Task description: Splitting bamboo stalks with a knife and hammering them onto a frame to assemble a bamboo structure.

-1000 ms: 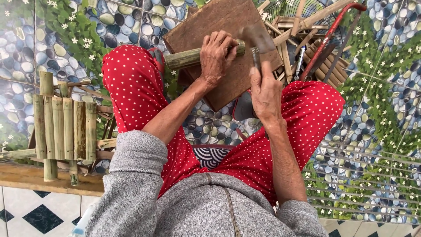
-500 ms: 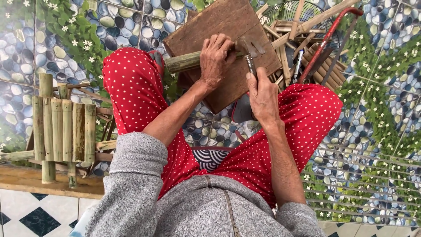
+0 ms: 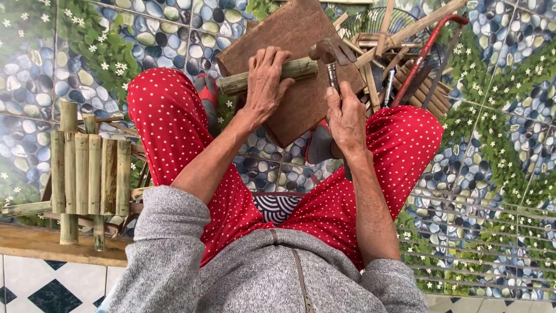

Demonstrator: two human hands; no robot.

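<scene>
A short green bamboo piece [image 3: 295,68] lies across a brown wooden board [image 3: 289,35] that rests on my knees, which are in red dotted trousers. My left hand [image 3: 265,81] presses down on the bamboo, fingers wrapped over it. My right hand [image 3: 346,116] grips the metal handle of a hammer [image 3: 328,55], whose head sits at the right end of the bamboo.
A small raft-like frame of lashed bamboo sticks [image 3: 87,174] lies at the left on a wooden ledge [image 3: 35,246]. Behind the board are a pile of bamboo sticks [image 3: 399,46] and a red-framed saw [image 3: 425,55]. The floor is pebble-patterned tile.
The hammer head has shifted left and down to the bamboo's right end. My left hand stays on the bamboo.
</scene>
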